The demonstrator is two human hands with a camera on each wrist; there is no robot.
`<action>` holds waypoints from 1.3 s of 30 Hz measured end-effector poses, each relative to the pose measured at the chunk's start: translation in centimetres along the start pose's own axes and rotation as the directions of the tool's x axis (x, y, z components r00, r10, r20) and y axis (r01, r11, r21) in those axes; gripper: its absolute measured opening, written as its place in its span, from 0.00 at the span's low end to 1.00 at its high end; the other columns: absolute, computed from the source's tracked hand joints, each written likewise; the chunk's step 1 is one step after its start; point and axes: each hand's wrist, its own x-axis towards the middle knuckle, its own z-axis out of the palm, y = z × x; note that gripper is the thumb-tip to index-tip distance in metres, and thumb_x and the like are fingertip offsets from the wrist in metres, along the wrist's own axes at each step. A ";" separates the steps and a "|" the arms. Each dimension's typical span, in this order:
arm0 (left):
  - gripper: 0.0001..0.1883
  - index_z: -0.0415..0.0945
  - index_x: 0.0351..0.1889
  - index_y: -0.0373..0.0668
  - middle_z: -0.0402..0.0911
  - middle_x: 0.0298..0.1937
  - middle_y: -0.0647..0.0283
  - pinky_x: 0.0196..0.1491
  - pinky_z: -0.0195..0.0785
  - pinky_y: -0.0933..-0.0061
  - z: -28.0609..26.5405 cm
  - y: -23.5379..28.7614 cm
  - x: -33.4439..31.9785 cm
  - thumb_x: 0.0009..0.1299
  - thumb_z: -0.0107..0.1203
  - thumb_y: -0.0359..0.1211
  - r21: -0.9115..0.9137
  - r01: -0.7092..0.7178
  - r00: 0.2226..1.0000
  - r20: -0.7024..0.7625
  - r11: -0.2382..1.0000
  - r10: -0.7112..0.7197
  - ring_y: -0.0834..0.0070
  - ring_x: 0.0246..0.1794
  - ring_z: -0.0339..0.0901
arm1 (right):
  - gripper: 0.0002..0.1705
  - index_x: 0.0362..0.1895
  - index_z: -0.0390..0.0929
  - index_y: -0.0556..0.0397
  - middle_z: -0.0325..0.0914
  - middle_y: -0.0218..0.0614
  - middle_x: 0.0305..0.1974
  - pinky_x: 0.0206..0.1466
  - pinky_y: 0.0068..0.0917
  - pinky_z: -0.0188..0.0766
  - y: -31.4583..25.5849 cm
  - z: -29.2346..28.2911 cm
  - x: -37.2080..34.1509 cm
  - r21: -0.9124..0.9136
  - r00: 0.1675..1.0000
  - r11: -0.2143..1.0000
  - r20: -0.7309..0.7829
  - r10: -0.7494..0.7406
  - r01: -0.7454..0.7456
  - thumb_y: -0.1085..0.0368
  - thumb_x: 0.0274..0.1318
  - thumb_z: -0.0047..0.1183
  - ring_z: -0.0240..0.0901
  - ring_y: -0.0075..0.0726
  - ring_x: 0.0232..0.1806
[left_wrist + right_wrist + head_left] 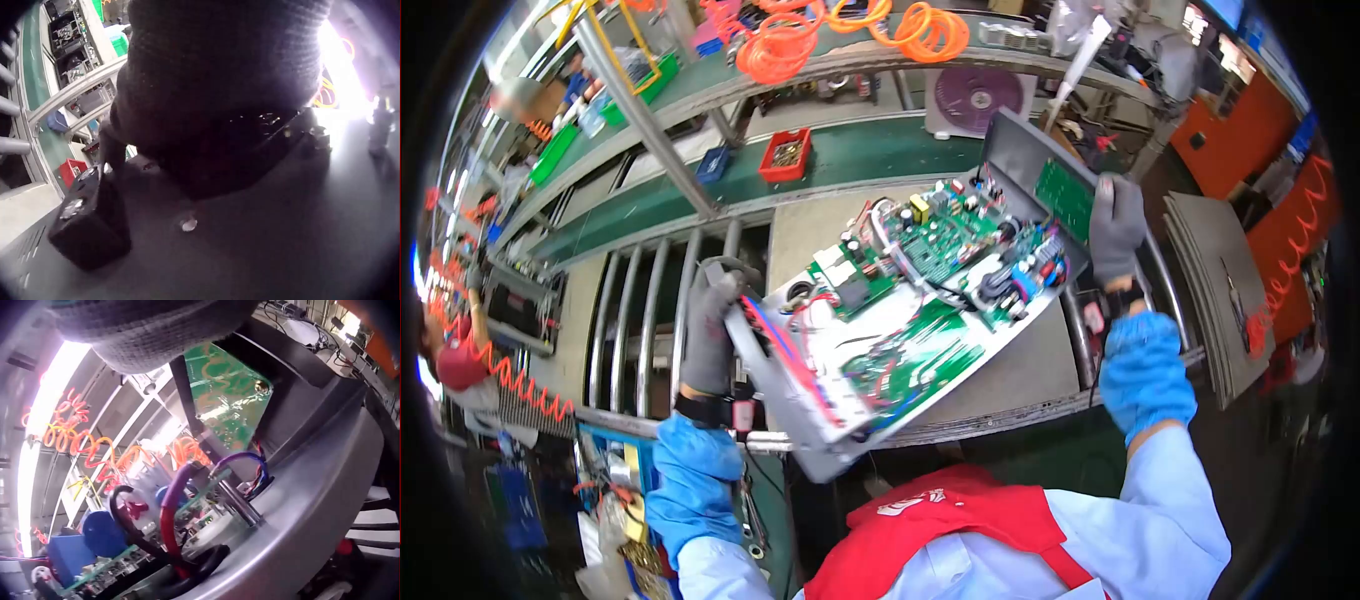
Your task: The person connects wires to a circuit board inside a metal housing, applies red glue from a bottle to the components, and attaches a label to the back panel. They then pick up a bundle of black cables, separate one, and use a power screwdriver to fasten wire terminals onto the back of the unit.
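A grey metal housing (1040, 150), its inside packed with circuit boards (940, 240) and wires, slants across the work surface. Its lower left corner sticks out past the front rail. My gloved left hand (712, 330) grips the upper left side panel; in the left wrist view the dark glove (219, 69) covers much of the picture above the grey panel (262, 244). At the opposite end, my gloved right hand (1116, 228) holds the right edge, beside a green board (1063, 200) on the raised panel. The right wrist view shows part of the glove (150, 337) above that board.
Metal rollers (645, 320) lie to the left. Behind, a green shelf (850, 150) carries a red bin (785, 155) of small parts and a purple fan-like disc (978, 98). Orange coiled hoses (780, 45) hang overhead. Flat panels (1215, 300) stand at right.
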 end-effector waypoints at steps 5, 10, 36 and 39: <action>0.27 0.71 0.43 0.38 0.74 0.36 0.62 0.41 0.64 0.73 8.1 -0.5 -9.6 0.66 0.55 0.55 0.253 -0.007 0.981 -0.186 0.967 0.056 0.77 0.37 0.70 | 0.21 0.49 0.76 0.52 0.78 0.53 0.46 0.52 0.49 0.69 9.1 14.7 5.0 0.019 0.939 0.999 0.343 0.027 -0.036 0.49 0.70 0.42 0.74 0.64 0.49; 0.26 0.69 0.43 0.41 0.70 0.34 0.68 0.38 0.64 0.76 12.9 0.4 -14.7 0.56 0.65 0.47 0.147 0.114 0.975 -0.208 0.983 -0.082 0.81 0.35 0.67 | 0.31 0.57 0.73 0.50 0.74 0.58 0.55 0.61 0.48 0.65 7.3 19.0 8.5 0.163 0.742 0.975 0.670 0.001 -0.148 0.40 0.71 0.33 0.69 0.66 0.59; 0.27 0.70 0.37 0.41 0.71 0.34 0.59 0.36 0.63 0.62 20.2 -3.2 -18.2 0.45 0.73 0.41 0.241 -0.156 0.970 -0.146 0.958 0.194 0.60 0.33 0.70 | 0.24 0.60 0.72 0.55 0.73 0.52 0.59 0.68 0.39 0.60 6.0 34.1 7.8 0.394 0.711 0.778 0.336 -0.618 0.490 0.53 0.73 0.40 0.67 0.54 0.63; 0.26 0.75 0.45 0.41 0.73 0.37 0.55 0.42 0.70 0.60 19.4 -1.2 -19.3 0.54 0.70 0.44 0.404 -0.082 0.963 -0.202 0.911 0.177 0.56 0.38 0.74 | 0.23 0.65 0.68 0.51 0.69 0.51 0.63 0.68 0.41 0.62 8.6 34.1 7.5 0.536 0.730 0.828 0.498 -0.467 0.164 0.61 0.69 0.43 0.66 0.54 0.64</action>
